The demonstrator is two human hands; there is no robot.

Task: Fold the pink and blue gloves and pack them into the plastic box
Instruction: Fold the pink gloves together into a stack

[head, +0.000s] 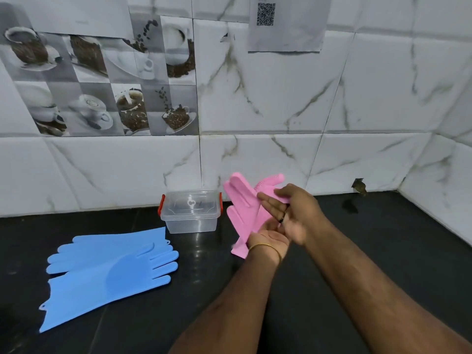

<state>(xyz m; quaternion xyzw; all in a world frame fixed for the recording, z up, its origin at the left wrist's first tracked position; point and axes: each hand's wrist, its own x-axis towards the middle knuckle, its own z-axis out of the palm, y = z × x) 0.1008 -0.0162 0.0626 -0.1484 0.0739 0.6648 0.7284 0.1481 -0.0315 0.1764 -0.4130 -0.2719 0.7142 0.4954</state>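
A black stone countertop (383, 251) meets white marble-look wall tiles (281, 98); coffee-cup picture tiles (102, 80) sit at ten o'clock and a QR-code sheet (288, 24) at twelve. The clear plastic box (190, 213), lid on with red latches, stands against the wall. Just right of it, the pink gloves (242, 200) are held above the counter, the left hand (268, 238) gripping from below and the right hand (293, 213) closed over them. The blue gloves (107, 264) lie overlapped and flat at eight o'clock, well apart from both hands.
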